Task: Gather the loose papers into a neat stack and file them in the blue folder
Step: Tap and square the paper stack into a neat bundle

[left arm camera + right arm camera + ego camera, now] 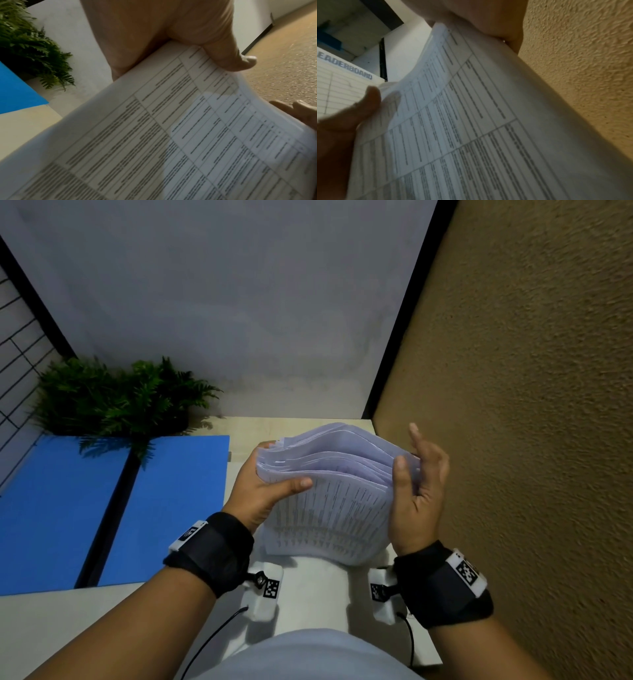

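Observation:
A thick stack of printed papers (pixel 335 501) stands on edge above the table, its sheets fanned and uneven at the top. My left hand (pixel 263 491) grips the stack's left edge, thumb on the front sheet and fingers behind. My right hand (pixel 418 484) holds the right edge, thumb on the front, index finger sticking up free. The left wrist view shows the papers (pixel 171 135) under my left thumb (pixel 240 60). The papers (pixel 488 121) fill the right wrist view. The blue folder (pixel 102 508) lies open flat on the table at the left.
A green fern-like plant (pixel 120 398) sits at the back left, overhanging the folder's far edge. A textured tan wall (pixel 513 405) runs close along the right. The pale table (pixel 308 594) is narrow. A lined board reading "LEADERBOARD" (pixel 342 88) shows in the right wrist view.

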Tool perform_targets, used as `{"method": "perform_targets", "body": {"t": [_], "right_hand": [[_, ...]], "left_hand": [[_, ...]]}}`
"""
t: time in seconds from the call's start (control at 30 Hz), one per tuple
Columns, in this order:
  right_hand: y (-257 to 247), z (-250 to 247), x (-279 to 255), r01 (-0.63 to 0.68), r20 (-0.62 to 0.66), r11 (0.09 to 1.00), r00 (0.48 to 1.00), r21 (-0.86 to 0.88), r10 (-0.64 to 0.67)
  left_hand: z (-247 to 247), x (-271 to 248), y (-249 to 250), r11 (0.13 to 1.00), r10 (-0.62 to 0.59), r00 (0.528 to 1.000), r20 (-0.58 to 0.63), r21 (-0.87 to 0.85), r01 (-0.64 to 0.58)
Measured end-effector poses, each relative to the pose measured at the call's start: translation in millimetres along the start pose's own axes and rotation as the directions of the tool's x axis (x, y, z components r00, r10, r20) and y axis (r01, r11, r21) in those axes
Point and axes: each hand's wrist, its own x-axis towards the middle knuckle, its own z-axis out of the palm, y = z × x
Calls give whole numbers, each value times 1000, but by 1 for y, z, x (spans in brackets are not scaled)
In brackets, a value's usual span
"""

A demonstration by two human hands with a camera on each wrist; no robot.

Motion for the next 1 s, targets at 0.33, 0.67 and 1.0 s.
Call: {"method": "perform_targets", "body": {"t": [0.33,0.67,1.0], "right_hand": [[2,4,-6,21,-33,1000,999,9,-20],[-1,2,-7,-11,-43,999,999,40,13],[1,0,-3,-75,-32,997,997,27,75]], "left_hand": [[17,-7,15,992,124,971,-203,45,-117],[26,-9,13,935,338,888,-312,219,-279],[20,0,9,933,344,860,-378,237,-269]]}}
